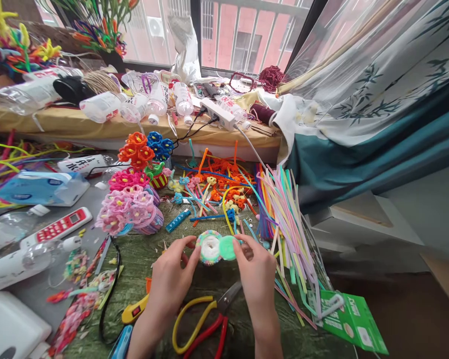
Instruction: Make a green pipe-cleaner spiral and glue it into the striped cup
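Between thumb and fingers, my left hand grips a small round piece with a white, fluffy-looking middle and a speckled pastel rim. My right hand pinches a flat mint-green disc by its right edge. The two pieces meet side by side above the green tabletop, the disc slightly overlapping the round piece's edge; whether they are joined I cannot tell. Below my hands lies a pair of scissors with one yellow and one red handle. A yellow utility knife rests beside my left wrist.
Bundled pastel pipe cleaners lie to the right, near a green package. Pipe-cleaner flowers stand at left, with a blue lighter close by. Orange scraps fill the back. Plastic bottles and a power strip crowd the windowsill.
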Action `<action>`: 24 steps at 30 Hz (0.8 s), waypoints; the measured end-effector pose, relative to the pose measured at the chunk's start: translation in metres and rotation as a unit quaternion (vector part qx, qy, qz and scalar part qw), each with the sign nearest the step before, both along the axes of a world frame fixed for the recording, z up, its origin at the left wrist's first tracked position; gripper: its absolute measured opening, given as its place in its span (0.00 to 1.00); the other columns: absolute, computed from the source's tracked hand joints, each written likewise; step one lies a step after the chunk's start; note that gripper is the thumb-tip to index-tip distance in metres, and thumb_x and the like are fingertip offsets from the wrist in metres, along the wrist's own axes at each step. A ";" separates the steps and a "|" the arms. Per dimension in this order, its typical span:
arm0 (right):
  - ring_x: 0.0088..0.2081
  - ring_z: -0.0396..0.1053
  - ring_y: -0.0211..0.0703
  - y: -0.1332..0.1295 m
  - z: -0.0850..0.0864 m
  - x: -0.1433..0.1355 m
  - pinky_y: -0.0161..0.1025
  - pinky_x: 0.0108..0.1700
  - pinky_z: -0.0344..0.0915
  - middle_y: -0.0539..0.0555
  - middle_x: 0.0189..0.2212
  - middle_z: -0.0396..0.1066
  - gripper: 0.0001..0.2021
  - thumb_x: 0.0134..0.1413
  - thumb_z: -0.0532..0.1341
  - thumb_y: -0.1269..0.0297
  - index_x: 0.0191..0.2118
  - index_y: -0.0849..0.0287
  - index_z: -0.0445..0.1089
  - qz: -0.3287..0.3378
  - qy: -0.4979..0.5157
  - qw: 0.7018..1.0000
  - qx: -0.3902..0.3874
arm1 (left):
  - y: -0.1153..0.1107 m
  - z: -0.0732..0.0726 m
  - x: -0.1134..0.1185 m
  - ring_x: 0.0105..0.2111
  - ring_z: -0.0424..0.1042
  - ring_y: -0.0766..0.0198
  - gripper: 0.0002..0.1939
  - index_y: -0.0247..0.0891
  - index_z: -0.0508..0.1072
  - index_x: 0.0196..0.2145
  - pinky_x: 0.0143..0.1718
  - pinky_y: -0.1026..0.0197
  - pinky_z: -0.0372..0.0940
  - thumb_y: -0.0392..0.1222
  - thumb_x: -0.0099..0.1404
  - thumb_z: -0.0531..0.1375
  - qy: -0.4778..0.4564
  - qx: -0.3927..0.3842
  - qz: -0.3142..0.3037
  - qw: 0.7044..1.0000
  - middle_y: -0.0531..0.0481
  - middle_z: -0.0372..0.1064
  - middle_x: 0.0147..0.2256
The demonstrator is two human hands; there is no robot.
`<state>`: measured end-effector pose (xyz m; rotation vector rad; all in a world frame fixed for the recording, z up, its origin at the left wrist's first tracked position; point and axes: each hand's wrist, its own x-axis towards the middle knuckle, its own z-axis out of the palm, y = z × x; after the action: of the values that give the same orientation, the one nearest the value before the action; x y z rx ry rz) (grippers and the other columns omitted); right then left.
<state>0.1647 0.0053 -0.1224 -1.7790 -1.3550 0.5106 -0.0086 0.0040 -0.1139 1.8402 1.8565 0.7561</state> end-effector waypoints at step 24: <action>0.27 0.75 0.43 0.013 0.005 -0.013 0.36 0.29 0.71 0.59 0.35 0.79 0.11 0.60 0.58 0.69 0.38 0.63 0.80 0.113 0.048 0.992 -0.031 | 0.017 0.003 0.011 0.27 0.75 0.60 0.16 0.38 0.74 0.28 0.28 0.61 0.58 0.39 0.71 0.51 0.207 0.031 -0.046 0.977 0.49 0.73 0.27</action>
<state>0.1512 0.0187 -0.1175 -1.6355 -1.4956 0.7585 0.0027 0.0211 -0.1109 2.2405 1.9892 0.4247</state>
